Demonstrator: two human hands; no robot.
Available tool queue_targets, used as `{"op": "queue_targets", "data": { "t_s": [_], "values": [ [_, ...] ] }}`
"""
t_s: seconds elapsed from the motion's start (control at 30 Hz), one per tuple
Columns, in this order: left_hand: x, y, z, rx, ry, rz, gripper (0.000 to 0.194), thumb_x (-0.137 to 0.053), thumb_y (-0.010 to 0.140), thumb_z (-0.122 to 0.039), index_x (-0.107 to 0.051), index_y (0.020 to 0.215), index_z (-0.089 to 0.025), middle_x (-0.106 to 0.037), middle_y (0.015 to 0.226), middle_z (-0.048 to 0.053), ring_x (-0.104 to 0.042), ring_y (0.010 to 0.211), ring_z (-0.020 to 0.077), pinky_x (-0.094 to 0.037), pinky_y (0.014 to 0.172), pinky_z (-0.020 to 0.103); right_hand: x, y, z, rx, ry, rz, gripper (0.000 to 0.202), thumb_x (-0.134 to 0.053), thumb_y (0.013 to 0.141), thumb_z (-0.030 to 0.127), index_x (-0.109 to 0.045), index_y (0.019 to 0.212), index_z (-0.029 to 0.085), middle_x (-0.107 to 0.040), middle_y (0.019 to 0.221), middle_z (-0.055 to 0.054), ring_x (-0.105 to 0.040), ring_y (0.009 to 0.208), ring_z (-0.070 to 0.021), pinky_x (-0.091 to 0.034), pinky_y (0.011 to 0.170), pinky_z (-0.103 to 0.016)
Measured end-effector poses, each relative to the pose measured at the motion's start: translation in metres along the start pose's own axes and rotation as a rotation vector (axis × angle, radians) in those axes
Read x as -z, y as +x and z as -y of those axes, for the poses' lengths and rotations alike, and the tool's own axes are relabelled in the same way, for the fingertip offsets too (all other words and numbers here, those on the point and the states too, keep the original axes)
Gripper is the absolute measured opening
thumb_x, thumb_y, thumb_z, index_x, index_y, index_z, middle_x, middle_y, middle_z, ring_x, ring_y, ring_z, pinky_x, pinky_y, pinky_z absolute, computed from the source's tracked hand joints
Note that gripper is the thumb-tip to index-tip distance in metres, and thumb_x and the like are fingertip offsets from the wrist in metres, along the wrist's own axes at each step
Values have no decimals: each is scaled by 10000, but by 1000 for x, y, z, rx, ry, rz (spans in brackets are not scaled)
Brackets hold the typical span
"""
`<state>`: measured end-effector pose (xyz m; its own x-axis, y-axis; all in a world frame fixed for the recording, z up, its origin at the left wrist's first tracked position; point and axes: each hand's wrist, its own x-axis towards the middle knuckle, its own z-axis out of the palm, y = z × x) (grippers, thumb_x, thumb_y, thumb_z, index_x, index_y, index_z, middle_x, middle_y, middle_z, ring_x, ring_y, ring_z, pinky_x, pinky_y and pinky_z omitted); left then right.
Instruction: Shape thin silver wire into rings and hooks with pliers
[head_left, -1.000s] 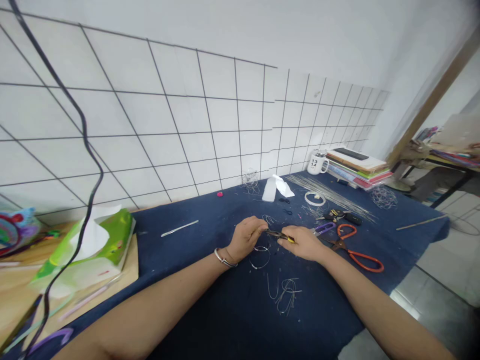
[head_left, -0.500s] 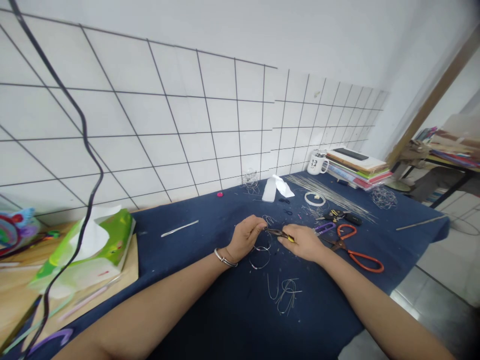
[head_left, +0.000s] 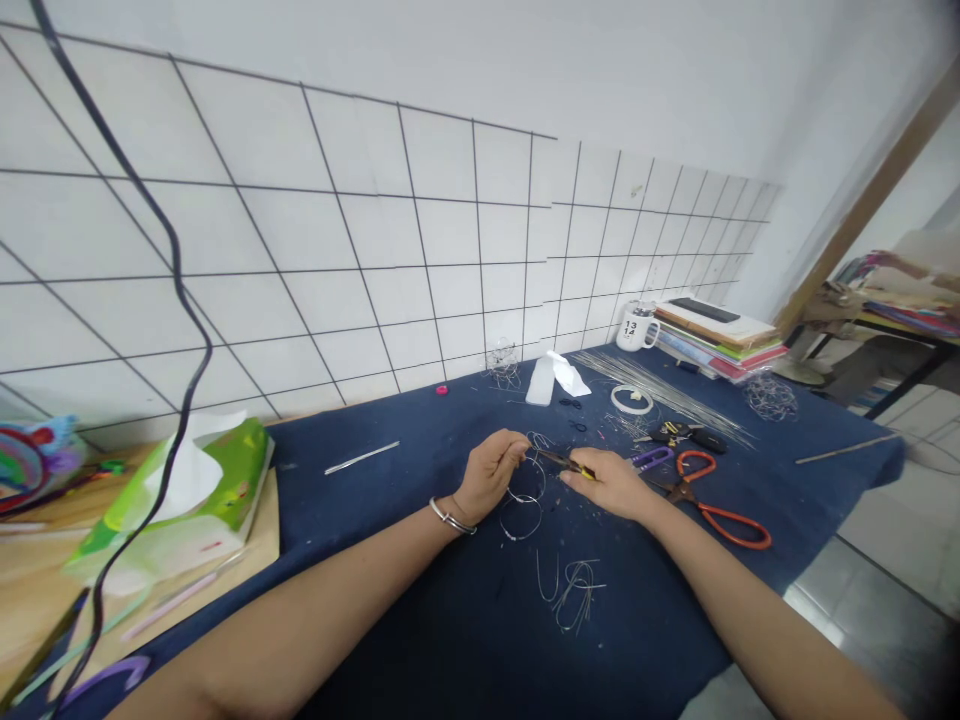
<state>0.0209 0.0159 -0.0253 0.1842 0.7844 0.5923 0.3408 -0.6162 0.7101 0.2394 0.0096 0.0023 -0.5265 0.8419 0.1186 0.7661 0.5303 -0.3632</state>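
My left hand (head_left: pixel 491 470), with a metal bangle at the wrist, pinches a thin wire piece (head_left: pixel 525 495) whose loops hang down to the blue cloth (head_left: pixel 420 600). My right hand (head_left: pixel 611 482) grips small pliers (head_left: pixel 564 461) with yellow-black handles; their tip meets the wire right beside my left fingertips. Several bent wire bits (head_left: pixel 574 592) lie on the cloth just in front of my hands.
Orange-handled scissors (head_left: pixel 712 505) and purple snips (head_left: pixel 651 458) lie right of my right hand. Behind are straight wires (head_left: pixel 660 390), a tape roll (head_left: pixel 631 399), a white bottle (head_left: pixel 540 380), a mug (head_left: pixel 636 326) and stacked books (head_left: pixel 716 335). A green tissue pack (head_left: pixel 180 495) sits left; a black cable (head_left: pixel 176 300) hangs there.
Both hands have stayed together at the wire. The wire loops now hang a little lower and more open under my left fingers; the view shifted slightly.
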Motion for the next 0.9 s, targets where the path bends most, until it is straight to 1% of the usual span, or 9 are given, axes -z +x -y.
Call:
{"op": "queue_targets", "data": {
  "t_s": [0.1, 0.2, 0.3, 0.4, 0.57, 0.9],
  "values": [
    [0, -1, 1, 3, -20, -4, 244, -374, 874, -308, -568, 862, -160, -536, 701, 16, -487, 613, 102, -415, 616, 228, 2, 1, -3, 17, 99, 32, 262, -409, 835, 421, -465, 738, 185, -490, 681, 24, -436, 598, -93, -250, 538, -206],
    [0, -1, 1, 6, -24, 6, 239, -368, 878, -305, -556, 854, -160, -534, 707, 18, -486, 615, 102, -412, 614, 228, 3, 0, -3, 53, 136, 47, 242, -414, 835, 407, -484, 771, 185, -499, 706, 19, -441, 611, -98, -268, 546, -208],
    [1, -1, 0, -16, 20, 28, 229, -373, 877, -293, -553, 831, -159, -521, 705, 17, -477, 627, 102, -405, 632, 230, 3, 0, 0, 95, 102, 36, 216, -430, 828, 387, -492, 782, 185, -509, 733, 10, -446, 632, -103, -280, 563, -212],
    [2, 0, -1, -54, 79, 59, 228, -377, 876, -285, -559, 821, -159, -515, 706, 19, -472, 655, 109, -399, 655, 235, 3, 0, 3, 105, 48, 22, 196, -436, 824, 368, -490, 778, 185, -510, 735, 5, -449, 641, -105, -283, 573, -212],
    [4, 1, -4, -98, 129, 88, 235, -370, 878, -291, -560, 824, -163, -525, 714, 24, -475, 680, 117, -395, 670, 237, 3, -1, 4, 63, -31, -5, 207, -422, 829, 373, -491, 770, 188, -511, 721, 6, -453, 634, -101, -267, 564, -209],
    [4, 2, -4, -116, 152, 86, 265, -364, 877, -321, -570, 818, -164, -553, 723, 33, -496, 692, 124, -401, 678, 241, 5, -2, 7, 30, -58, 31, 236, -414, 829, 393, -500, 750, 188, -525, 710, 6, -451, 614, -97, -231, 542, -210]
  ]
}}
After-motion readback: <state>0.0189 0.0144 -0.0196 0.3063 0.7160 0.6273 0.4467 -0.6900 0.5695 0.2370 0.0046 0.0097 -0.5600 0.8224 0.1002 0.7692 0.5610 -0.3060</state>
